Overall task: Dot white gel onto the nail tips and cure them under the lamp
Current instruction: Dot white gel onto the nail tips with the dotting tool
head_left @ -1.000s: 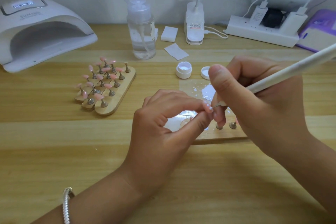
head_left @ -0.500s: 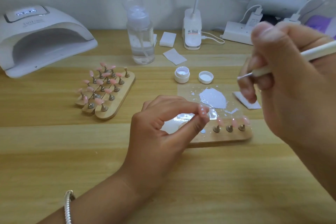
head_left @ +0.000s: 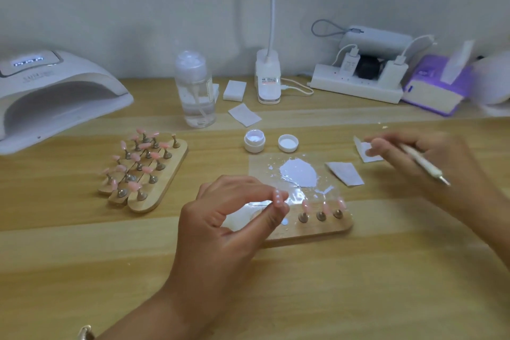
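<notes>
My left hand (head_left: 229,218) pinches a pink nail tip (head_left: 279,198) with white dots between thumb and forefinger, above the left end of a wooden stand (head_left: 317,229). Three more pink tips (head_left: 323,205) sit on pegs on that stand. My right hand (head_left: 419,163) holds a white dotting pen (head_left: 422,164) with its point facing down right, and its fingertips touch a white wipe (head_left: 364,150). A clear palette (head_left: 298,174) carries a smear of white gel. The open gel pot (head_left: 254,141) and its lid (head_left: 288,143) stand behind it. The white curing lamp (head_left: 55,96) sits at far left.
Wooden stands with several pink tips (head_left: 143,171) lie left of centre. A clear pump bottle (head_left: 196,91), white pads (head_left: 234,90), a clip lamp base (head_left: 268,83), a power strip (head_left: 358,85) and a purple box (head_left: 436,85) line the back. Another wipe (head_left: 345,173) lies beside the palette.
My right hand has drawn the pen away from the pinched tip, first upward, then down to the right onto the wipe. My left hand keeps holding the dotted tip in place.
</notes>
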A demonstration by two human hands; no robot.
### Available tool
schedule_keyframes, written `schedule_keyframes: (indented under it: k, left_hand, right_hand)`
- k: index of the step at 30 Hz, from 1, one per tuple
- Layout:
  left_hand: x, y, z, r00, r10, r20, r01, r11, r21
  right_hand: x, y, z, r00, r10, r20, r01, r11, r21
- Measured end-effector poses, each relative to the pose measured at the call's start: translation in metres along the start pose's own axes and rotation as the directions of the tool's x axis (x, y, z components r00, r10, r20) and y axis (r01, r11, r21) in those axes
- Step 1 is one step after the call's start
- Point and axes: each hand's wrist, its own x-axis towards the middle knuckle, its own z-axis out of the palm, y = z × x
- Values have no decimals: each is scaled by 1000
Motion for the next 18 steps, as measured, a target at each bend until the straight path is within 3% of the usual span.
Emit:
schedule_keyframes:
  k: [4, 8, 14, 18]
  left_hand:
    - [1, 1, 1, 1000, -10, -8, 10, 1000, -1]
    - [0, 1, 1, 1000, -12, -10, 12, 1000, 2]
    - [1, 0, 2, 1000, 10, 4, -10, 1000, 11]
    - [1, -1, 1, 1000, 15, 8, -15, 1000, 15]
  right_hand:
    - [-10, 13, 10, 980, -101, 171, 102, 995, 1]
    - [-6, 19, 22, 960, -197, 199, 230, 960, -157]
    - [-3, 17, 23, 950, -258, 178, 284, 948, -141]
    - [-5, 13, 28, 926, -294, 239, 352, 899, -259]
